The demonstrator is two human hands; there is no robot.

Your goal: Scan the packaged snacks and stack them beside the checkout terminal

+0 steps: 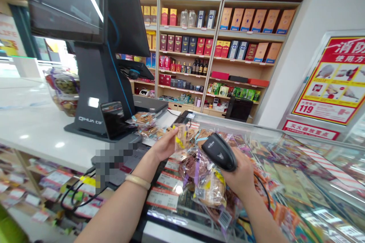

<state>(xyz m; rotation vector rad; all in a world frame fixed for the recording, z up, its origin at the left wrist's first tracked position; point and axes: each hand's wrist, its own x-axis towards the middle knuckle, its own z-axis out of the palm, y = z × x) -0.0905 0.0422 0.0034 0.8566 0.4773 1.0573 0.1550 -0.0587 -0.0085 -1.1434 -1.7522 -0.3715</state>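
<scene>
In my right hand (pixel 242 174) is a black barcode scanner (pixel 219 152), its head tilted up and to the left. My left hand (pixel 164 146), a bangle on its wrist, pinches a small clear packet with yellow print (pixel 181 138) just left of the scanner head. Below the scanner, on the glass counter, lie plastic-wrapped snacks: a dark purple one (pixel 195 167) and a pale round one (pixel 211 191). Another wrapped snack shows a barcode label (pixel 224 218). The scanner's trigger side is hidden by my right hand.
A black checkout terminal (pixel 94 83) stands on the white counter (pixel 34 121) to the left, with wrapped biscuits (pixel 144 118) by its base. Price tags (pixel 164 197) lie by my left forearm. A black cable (pixel 264 190) hangs near my right wrist. Boxed goods fill shelves (pixel 188 51) behind.
</scene>
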